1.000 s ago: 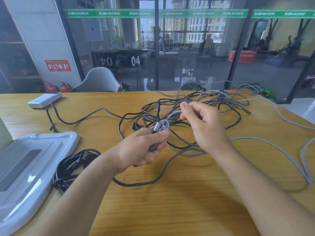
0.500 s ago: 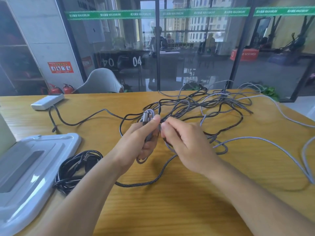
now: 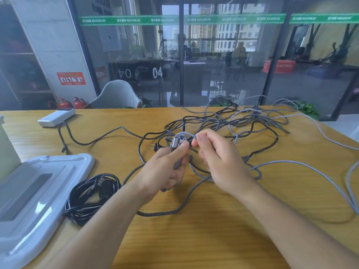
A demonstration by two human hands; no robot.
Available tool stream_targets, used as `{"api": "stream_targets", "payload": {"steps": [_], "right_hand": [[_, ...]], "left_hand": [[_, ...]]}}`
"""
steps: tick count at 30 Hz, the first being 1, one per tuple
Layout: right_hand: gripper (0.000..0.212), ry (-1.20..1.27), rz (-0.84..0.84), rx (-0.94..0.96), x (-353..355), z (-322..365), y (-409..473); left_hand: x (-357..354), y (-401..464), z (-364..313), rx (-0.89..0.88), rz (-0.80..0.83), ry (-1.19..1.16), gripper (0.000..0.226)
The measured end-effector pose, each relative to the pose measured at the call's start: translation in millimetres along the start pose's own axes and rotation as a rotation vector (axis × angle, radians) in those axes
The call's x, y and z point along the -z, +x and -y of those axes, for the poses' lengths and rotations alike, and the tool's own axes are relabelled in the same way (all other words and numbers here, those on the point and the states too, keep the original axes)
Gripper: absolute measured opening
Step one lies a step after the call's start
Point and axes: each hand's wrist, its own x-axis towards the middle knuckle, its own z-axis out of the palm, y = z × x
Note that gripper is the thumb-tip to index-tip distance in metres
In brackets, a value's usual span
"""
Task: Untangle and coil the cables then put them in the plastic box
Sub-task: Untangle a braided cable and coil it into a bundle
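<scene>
Centrally: grey braided cable (image 3: pixel 186 135), looped, metal plug pointing upper left; pinched by left hand (image 3: pixel 165 171) and right hand (image 3: pixel 221 162).

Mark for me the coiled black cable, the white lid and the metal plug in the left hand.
coiled black cable (image 3: pixel 91 197), head view, middle of the bundle.
white lid (image 3: pixel 64 171), head view, bare raised rim.
metal plug (image 3: pixel 175 141), head view, silver shell above the left hand (image 3: pixel 165 171).
</scene>
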Motion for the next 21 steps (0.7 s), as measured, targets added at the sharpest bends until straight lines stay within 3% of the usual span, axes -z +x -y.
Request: {"api": "stream_targets", "payload": {"steps": [14, 21], "right_hand": [[0.039, -0.215, 0.145, 0.095, -0.3, 0.9, -4.3], [0.032, -0.228, 0.417, 0.0, -7.2, 7.8, -8.1]], "left_hand": [[0.7, -2.7, -8.0, -0.048, -0.172, -0.266, 0.048], [6.1, -3.6, -9.9, -0.098, -0.3, -0.319, 0.04]]}}
